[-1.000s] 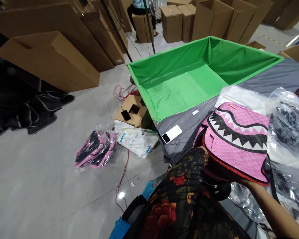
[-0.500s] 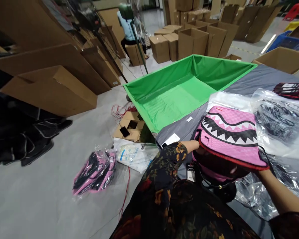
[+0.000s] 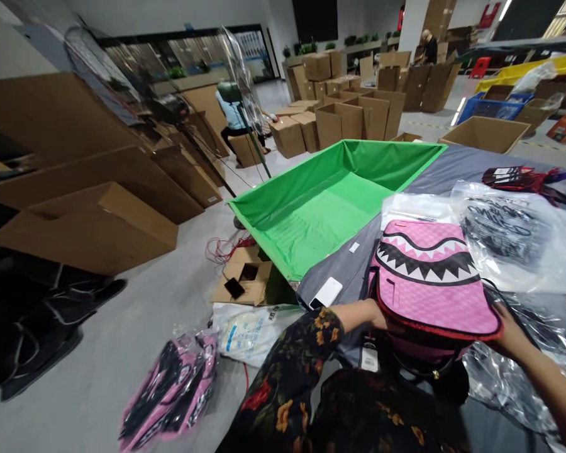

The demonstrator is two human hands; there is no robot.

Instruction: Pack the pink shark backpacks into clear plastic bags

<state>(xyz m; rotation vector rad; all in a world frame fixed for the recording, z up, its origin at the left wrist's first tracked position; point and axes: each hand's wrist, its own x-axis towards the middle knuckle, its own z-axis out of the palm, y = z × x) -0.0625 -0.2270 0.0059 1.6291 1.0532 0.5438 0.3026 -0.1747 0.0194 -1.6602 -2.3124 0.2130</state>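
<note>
A pink checked backpack [image 3: 431, 305] with a black-and-white jagged-teeth pattern and red-edged zip lies in front of me on the grey-covered table. At its left edge my left hand [image 3: 376, 313] grips the side near the zip, its fingertips hidden by the bag. My right hand [image 3: 508, 333] is closed on the lower right corner of the front panel, with some fingers out of sight. The front panel now lies nearly flat over the dark opening. Below the left hand hangs a black-and-white tag [image 3: 369, 357].
A green fabric-lined bin [image 3: 287, 242] adjoins the table. A white phone [image 3: 327, 292] lies left of the bag, and clear plastic bags [image 3: 504, 377] lie right. Wrapped pink bags [image 3: 172, 390] rest on the floor. Cardboard boxes [image 3: 337, 126] and a seated person [image 3: 233, 113] are farther back.
The view has tilted up. The backpack's front panel has come down, narrowing the dark gap under its red edge. Both hands stay at the bag's sides, and the right shows more.
</note>
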